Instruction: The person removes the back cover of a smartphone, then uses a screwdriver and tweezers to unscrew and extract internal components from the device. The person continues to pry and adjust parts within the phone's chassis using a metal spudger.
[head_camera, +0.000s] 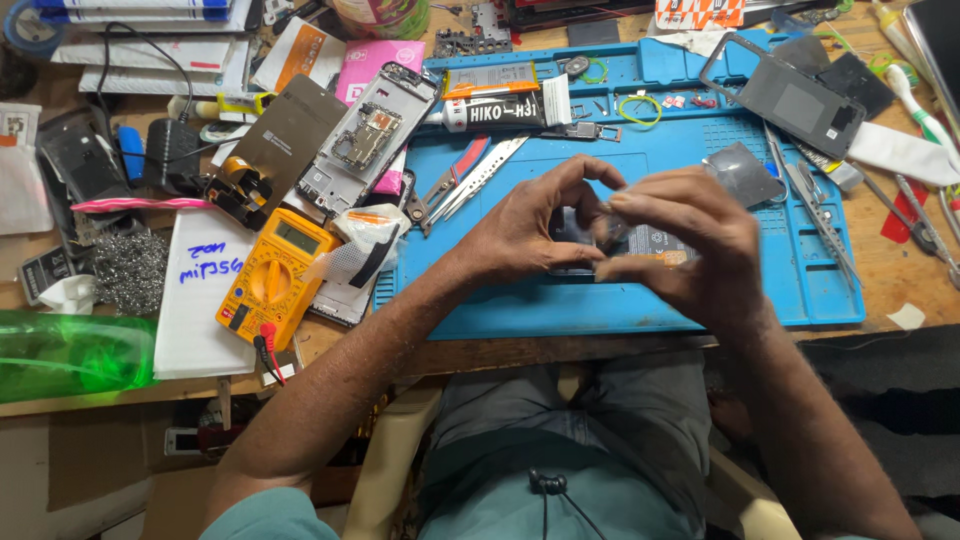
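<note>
Over the blue work mat (560, 310) my left hand (530, 225) and my right hand (690, 250) meet, fingertips touching. Between them they hold a dark flat phone part (575, 235), mostly hidden by the fingers. A small piece with an orange label (660, 245) shows under my right fingers. Which hand bears the part I cannot tell exactly; both grip it.
An opened phone frame (365, 135) lies left of the mat beside a yellow multimeter (272, 275). Tweezers (470, 180) and a glue tube (500, 108) rest on the mat. A phone back cover (790, 95) sits at the back right, tools (820, 215) along the right edge, a green bottle (60, 355) at left.
</note>
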